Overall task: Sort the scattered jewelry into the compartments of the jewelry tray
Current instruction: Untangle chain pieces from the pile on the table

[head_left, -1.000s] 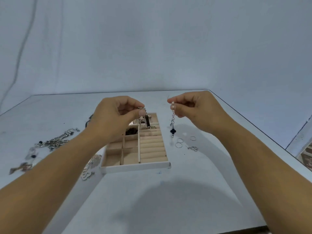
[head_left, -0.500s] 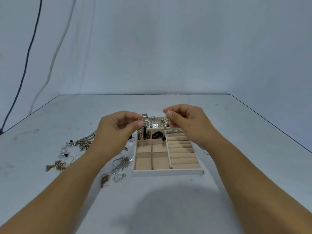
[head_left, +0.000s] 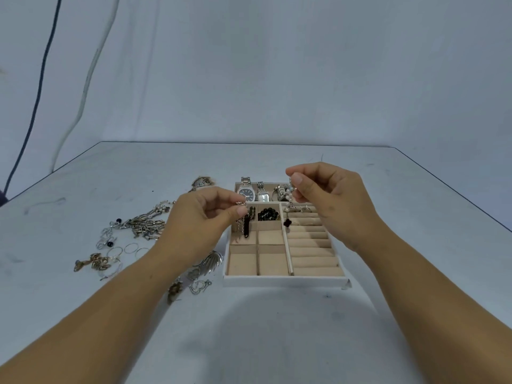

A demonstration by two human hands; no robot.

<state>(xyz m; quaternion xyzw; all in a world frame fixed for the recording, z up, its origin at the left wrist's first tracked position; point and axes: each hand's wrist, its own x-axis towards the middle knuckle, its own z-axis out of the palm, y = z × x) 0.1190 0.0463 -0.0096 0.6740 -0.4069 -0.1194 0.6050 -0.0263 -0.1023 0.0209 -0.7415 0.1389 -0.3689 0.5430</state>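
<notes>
A light, limp pearl strand point(head_left: 289, 195) is pinched shut in the right hand point(head_left: 329, 200) and a chain point(head_left: 241, 221) in the left hand point(head_left: 205, 217), both dangling below the fingertips over the tray point(head_left: 285, 281), best held by one end.

Staged recording setup: bare table point(head_left: 249, 342), plain backdrop point(head_left: 277, 79).

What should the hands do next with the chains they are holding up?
Probably lower them. The left hand pinches a chain that hangs over a small square pocket of the tray, so it can drop there. The right hand holds a pearl bracelet above the roll section, which is less certain.
</notes>
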